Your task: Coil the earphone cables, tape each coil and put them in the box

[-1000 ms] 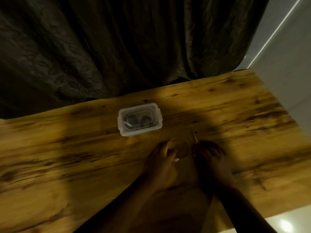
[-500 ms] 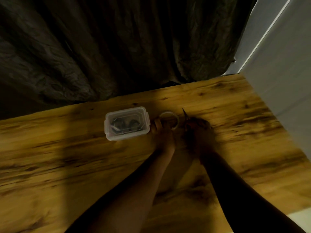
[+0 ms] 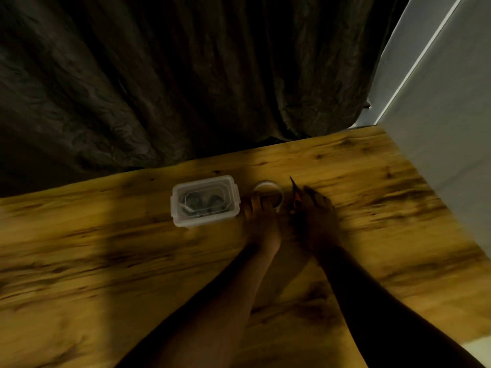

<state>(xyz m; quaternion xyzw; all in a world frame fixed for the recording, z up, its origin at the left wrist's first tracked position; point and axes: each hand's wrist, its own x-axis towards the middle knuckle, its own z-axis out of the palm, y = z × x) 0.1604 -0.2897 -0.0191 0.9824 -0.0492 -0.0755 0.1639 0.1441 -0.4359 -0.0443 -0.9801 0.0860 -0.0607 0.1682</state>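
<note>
A clear plastic box [image 3: 206, 200] with its lid on stands on the wooden table [image 3: 106, 261]; dark coiled earphone cables show through the lid. Just right of it a roll of clear tape [image 3: 269, 193] lies flat. My left hand [image 3: 261, 224] holds the near side of the roll, fingers at its rim. My right hand [image 3: 316, 221] grips small scissors [image 3: 295, 193] with an orange handle, blade tip pointing away, right beside the roll.
A dark curtain [image 3: 159, 88] hangs behind the table's far edge. A pale wall [image 3: 438, 115] runs along the table's right side. Bare wood lies to the left of and in front of the box.
Both hands moved away from me across the table, carrying the tape roll and scissors to a spot right of the box. The view also shifted.
</note>
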